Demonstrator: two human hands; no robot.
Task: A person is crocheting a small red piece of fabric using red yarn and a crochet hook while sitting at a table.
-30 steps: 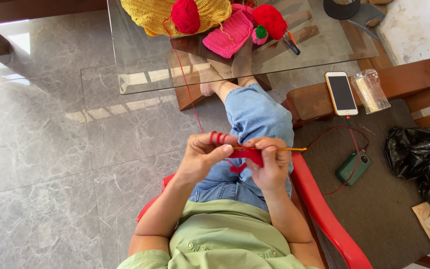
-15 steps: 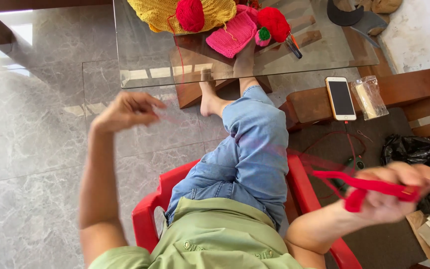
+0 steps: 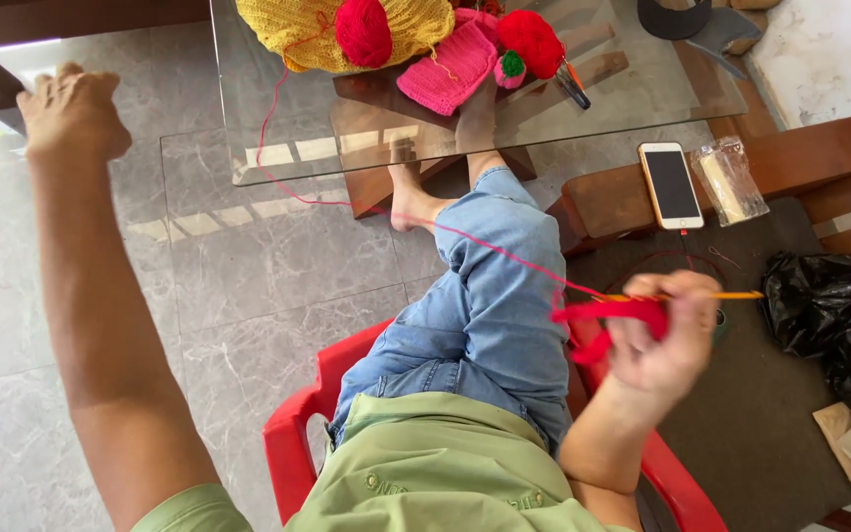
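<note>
The right hand [image 3: 667, 340] was closed around a small red crochet piece [image 3: 611, 317] and a yellow crochet hook [image 3: 731, 295], held out to the person's right, over the dark mat [image 3: 741, 433] beside the red plastic chair [image 3: 307, 433]. The hook's long axis lay nearly level, its free end pointing away to the right, toward the black plastic bag [image 3: 829, 315]. From the piece a red yarn strand [image 3: 485, 241] ran up and to the left, across the jeans-clad knee [image 3: 504, 256], under the edge of the glass surface [image 3: 278, 148] and up to the red yarn ball [image 3: 363, 30] lying on it.

The left hand [image 3: 71, 108] was flung far out to the left with the arm stretched, fingers curled loosely together; whether it pinched any yarn could not be told, and nothing showed in it. It was well apart from the crochet piece, so the right hand alone was on the work, and the piece lay to the right of the body's middle line.

On the glass surface also lay a yellow crochet piece [image 3: 396, 34], a pink crochet piece [image 3: 445, 74] and a second red ball [image 3: 532, 41]. A smartphone [image 3: 671, 184] and a clear plastic packet [image 3: 731, 180] rested on the wooden bench arm [image 3: 819, 158].
</note>
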